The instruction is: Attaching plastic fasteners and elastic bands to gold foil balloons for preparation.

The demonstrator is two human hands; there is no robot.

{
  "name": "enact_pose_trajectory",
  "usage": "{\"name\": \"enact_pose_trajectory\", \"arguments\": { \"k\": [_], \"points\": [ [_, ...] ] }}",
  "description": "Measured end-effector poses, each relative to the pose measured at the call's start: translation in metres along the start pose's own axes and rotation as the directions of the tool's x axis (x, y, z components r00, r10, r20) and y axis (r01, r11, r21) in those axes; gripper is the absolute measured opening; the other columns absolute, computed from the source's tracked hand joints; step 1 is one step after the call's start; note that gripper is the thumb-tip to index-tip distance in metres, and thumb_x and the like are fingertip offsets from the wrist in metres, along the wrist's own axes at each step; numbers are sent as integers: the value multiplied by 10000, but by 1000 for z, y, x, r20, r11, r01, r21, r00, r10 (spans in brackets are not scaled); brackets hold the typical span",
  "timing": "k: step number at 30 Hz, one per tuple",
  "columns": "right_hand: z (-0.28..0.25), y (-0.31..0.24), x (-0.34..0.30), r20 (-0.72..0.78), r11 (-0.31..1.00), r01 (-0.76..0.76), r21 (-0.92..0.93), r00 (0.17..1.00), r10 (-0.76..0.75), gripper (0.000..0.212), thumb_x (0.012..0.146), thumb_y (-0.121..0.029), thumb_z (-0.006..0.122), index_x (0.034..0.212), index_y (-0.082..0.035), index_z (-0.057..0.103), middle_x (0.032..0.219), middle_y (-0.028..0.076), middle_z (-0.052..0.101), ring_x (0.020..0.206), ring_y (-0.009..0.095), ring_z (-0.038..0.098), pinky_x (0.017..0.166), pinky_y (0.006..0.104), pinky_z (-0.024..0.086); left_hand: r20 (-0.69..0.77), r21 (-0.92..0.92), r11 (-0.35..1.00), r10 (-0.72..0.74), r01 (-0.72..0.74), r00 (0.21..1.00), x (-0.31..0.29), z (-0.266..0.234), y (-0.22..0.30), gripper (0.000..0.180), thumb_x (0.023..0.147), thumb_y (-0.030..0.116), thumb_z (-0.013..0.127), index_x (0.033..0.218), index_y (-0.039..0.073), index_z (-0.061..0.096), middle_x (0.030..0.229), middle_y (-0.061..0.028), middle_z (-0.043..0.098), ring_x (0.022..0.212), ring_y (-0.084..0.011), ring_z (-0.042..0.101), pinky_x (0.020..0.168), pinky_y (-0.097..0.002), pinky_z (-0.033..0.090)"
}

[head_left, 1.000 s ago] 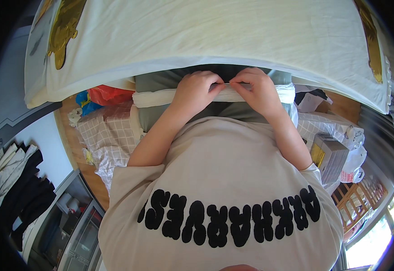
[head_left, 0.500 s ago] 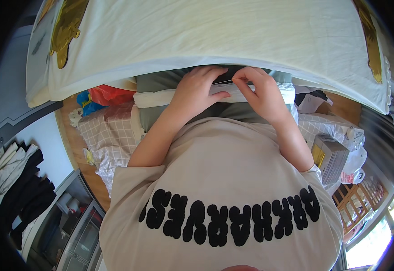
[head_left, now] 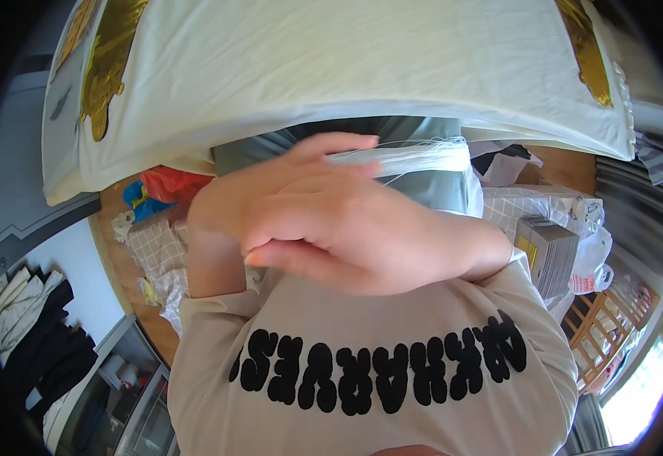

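Observation:
A bundle of white thread [head_left: 430, 156] lies across my grey-green lap just below the edge of a cream cloth [head_left: 331, 68], with loose strands rising from its right part. My left hand [head_left: 293, 163] is over the left part of the bundle, a finger and the thumb stretched out and apart. It is slightly blurred and partly covered. My right hand [head_left: 331, 235] crosses in front of it, nearer to me, fingers curled and thumb pressed toward them at the left. Whatever sits in that pinch is hidden.
Checked plastic covers [head_left: 153, 247] lie at the left with a red bag [head_left: 172, 186] and a blue bag [head_left: 143, 199]. At the right stand a stack of grey boards [head_left: 550, 254], a white plastic bag [head_left: 591, 262] and a wooden rack [head_left: 609, 334]. Dark and light clothes hang lower left.
My right hand has swung from the right end of the bundle leftward and toward me, across my left hand. My left hand has shifted slightly left. More of the thread bundle's right part now shows.

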State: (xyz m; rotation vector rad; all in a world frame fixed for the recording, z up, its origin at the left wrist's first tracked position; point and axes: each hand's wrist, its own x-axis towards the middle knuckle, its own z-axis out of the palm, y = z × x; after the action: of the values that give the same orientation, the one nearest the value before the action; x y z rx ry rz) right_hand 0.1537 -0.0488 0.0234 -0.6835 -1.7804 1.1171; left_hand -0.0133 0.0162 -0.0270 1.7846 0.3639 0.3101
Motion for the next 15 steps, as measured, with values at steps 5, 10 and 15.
{"name": "enact_pose_trajectory", "arguments": {
  "k": [5, 10, 15],
  "points": [
    [-35, -13, -7, -43, 669, -186, 720, 950, 310, 54, 936, -105, 549, 940, -62, 581, 808, 75, 630, 726, 205, 616, 659, 308, 479, 312, -278, 955, -14, 105, 950, 0, 1, -22, 244, 940, 255, 548, 1035, 34, 589, 961, -68, 601, 936, -159, 552, 847, -292, 436],
    [-137, -39, -73, -704, 378, 600, 705, 657, 270, 120, 945, -177, 547, 917, -62, 565, 868, 41, 562, 769, 131, 540, 610, 214, 452, -120, -93, 857, -516, 507, 848, -51, -33, -60, 209, 967, 223, 509, 934, 25, 565, 862, -34, 584, 840, -126, 570, 743, -242, 456],
    [-207, -70, -155, -671, 576, 506, 641, 734, 102, 305, 950, -308, 534, 1002, -61, 705, 958, 104, 714, 955, 225, 673, 703, 317, 582, -827, 321, 761, -66, 564, 559, -145, -60, -106, 250, 970, 255, 523, 866, 29, 553, 740, 18, 489, 693, -74, 469, 664, -233, 426]
  ]
}}
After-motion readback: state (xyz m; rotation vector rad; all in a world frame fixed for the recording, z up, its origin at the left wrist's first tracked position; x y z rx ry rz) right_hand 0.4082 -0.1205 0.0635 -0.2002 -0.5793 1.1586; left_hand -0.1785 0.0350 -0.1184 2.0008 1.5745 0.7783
